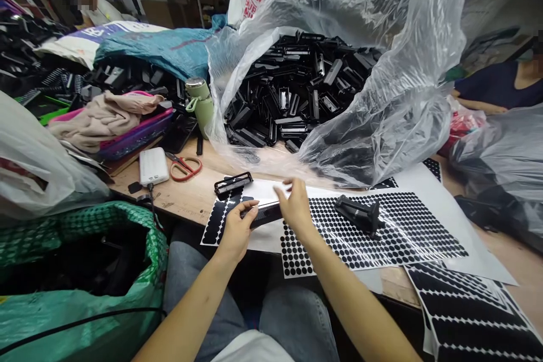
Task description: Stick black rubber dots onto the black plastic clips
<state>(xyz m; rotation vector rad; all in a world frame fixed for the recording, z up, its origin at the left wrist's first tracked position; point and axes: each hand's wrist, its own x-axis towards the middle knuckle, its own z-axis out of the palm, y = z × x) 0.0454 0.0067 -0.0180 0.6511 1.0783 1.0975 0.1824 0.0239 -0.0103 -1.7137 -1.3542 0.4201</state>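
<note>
My left hand (237,229) is closed on the left end of a long black plastic part (267,215), held tilted above the sticker sheets. At the part's right end is my right hand (296,206), its fingers curled and the thumb near the index finger; anything between them is too small to make out. A sheet of round black stickers (407,226) lies under and to the right of my hands. On it rests a black plastic piece with a wide end (358,214). A black frame-like part (233,182) sits behind my left hand, on a sheet of black strip stickers (214,226).
A big clear plastic bag (407,107) full of black parts (292,96) stands behind. Left are red-handled scissors (185,168), a white power bank (153,166) and a green flask (201,107). A green sack (85,317) stands lower left; more sticker sheets (475,311) hang lower right.
</note>
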